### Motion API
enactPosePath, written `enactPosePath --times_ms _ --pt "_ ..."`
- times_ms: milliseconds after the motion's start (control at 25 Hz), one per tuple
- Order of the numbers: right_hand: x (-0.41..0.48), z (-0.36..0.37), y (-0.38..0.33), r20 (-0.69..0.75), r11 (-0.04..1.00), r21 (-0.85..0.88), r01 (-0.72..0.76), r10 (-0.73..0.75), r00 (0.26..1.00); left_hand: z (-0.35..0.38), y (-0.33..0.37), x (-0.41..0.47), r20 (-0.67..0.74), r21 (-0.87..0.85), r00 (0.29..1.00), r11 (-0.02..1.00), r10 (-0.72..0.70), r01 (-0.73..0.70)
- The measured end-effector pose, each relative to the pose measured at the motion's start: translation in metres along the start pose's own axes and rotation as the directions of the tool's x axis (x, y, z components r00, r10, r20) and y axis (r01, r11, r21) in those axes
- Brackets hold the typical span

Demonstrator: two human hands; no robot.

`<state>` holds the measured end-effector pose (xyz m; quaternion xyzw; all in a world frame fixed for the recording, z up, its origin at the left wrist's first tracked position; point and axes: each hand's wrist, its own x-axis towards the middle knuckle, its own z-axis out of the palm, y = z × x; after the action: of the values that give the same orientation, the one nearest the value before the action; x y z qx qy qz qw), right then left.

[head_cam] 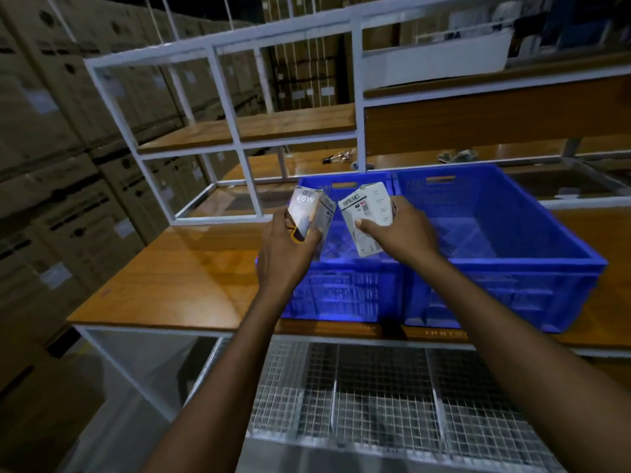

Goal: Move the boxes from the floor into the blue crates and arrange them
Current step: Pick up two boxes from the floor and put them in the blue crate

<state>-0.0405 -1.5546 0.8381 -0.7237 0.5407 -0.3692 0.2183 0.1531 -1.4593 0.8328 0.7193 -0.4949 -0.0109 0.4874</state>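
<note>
Two blue crates stand side by side on a wooden table: the left crate and the right crate. My left hand grips a small white box with a yellow corner, held over the left crate's near-left rim. My right hand holds a white printed box tilted above the left crate's inside. The bottom of the left crate is mostly hidden behind my hands; the right crate's floor looks bare.
The wooden table top extends left of the crates. A white metal shelf frame rises behind them. Wire mesh bins sit under the table edge. Stacked cardboard cartons fill the left wall.
</note>
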Motion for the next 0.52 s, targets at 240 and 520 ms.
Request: enactPosePath --times_ms 240,520 --pt "0.067 0.046 -0.001 -0.061 0.997 -0.029 -0.078 0.076 0.995 0.042 -0.030 0.083 0.058 0.065 0.998 0.997 -0.032 0.028" --pt "0.135 0.097 0.004 -0.058 0.938 -0.346 -0.022 0.002 0.998 0.093 -0.058 0.135 0.111 0.249 0.981 0.960 -0.160 0.129"
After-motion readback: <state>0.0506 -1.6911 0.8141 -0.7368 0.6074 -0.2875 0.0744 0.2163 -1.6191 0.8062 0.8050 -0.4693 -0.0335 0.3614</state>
